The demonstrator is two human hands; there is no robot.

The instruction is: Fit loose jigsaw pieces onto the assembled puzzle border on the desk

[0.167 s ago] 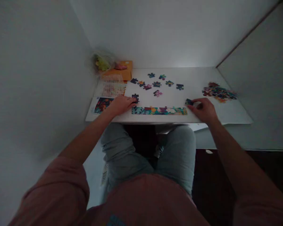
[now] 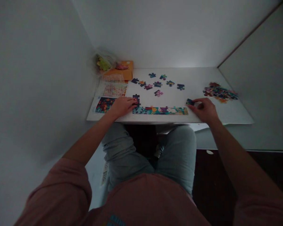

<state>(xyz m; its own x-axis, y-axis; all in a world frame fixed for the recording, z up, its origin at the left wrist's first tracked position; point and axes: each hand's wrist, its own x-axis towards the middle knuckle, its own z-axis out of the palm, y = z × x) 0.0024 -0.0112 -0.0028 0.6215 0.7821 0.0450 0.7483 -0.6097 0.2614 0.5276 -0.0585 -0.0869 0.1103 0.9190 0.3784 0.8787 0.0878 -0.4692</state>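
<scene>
A joined strip of jigsaw pieces [image 2: 160, 110] runs along the front of the white table. At its left end my left hand [image 2: 123, 106] has its fingertips on a dark puzzle piece [image 2: 136, 98], which stands against the strip's upper edge. Just above the strip's right end, my right hand [image 2: 204, 109] pinches another dark puzzle piece [image 2: 190, 102] between thumb and fingers. Behind the strip lie several loose pieces, among them a pink one [image 2: 158, 93] and a dark one [image 2: 180, 87].
A heap of jigsaw pieces [image 2: 220, 92] lies at the right of the table. At the left are a picture sheet [image 2: 105, 105], a clear plastic bag with printed contents [image 2: 113, 89], an orange box [image 2: 127, 73] and a bag with something green [image 2: 104, 63]. Walls bound the table.
The piece under my left hand has come down slightly and now meets the strip's left end. My right hand stays in almost the same place with its piece.
</scene>
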